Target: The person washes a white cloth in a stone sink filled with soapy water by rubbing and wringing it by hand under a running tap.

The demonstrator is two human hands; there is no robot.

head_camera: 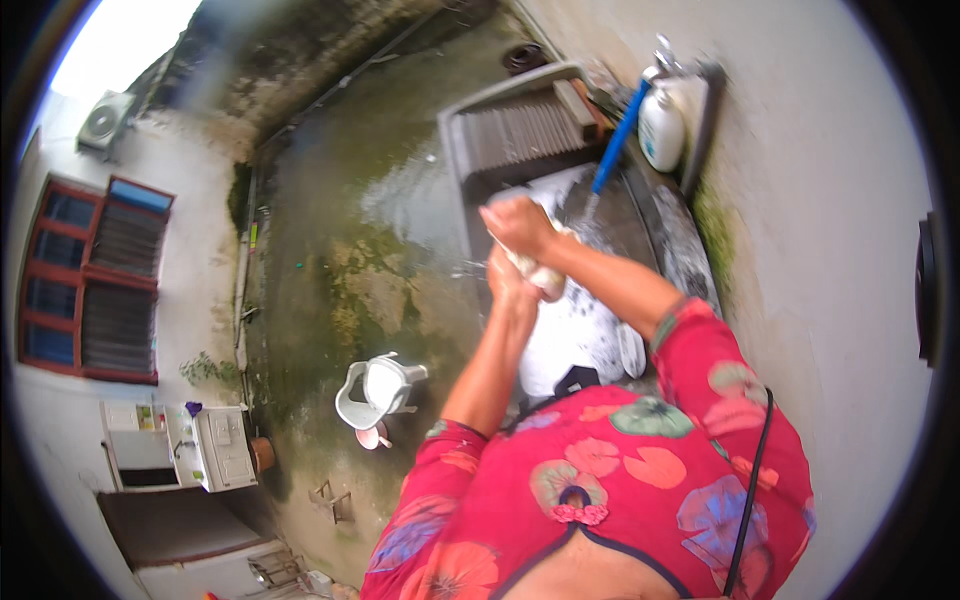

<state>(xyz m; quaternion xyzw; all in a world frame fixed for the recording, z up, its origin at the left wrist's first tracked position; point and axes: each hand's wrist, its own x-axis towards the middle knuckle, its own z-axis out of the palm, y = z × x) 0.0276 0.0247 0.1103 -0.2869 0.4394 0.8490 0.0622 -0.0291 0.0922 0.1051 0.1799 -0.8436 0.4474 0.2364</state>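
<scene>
Both of my hands are closed around a pale, bunched wet cloth [551, 280], held above a grey washing sink [450, 150]. My right hand [521, 223] grips its upper part, and my left hand [511, 276] is just below, around the lower part. White suds [570, 341] with dark specks fill much of the basin beneath. Water runs from the end of a blue hose [621, 139] beside my right forearm. The hose hangs from a metal tap [663, 56]. Beyond my hands is the sink's ribbed washboard [517, 131]. Suds and my fingers hide part of the cloth.
A white bottle [661, 131] stands by the wall, right of the hose. A block [576, 109] rests at the washboard's edge. On the wet, mossy concrete floor [315, 300] are a white plastic chair [364, 405], a pink dipper [371, 436] and a small stool [330, 501].
</scene>
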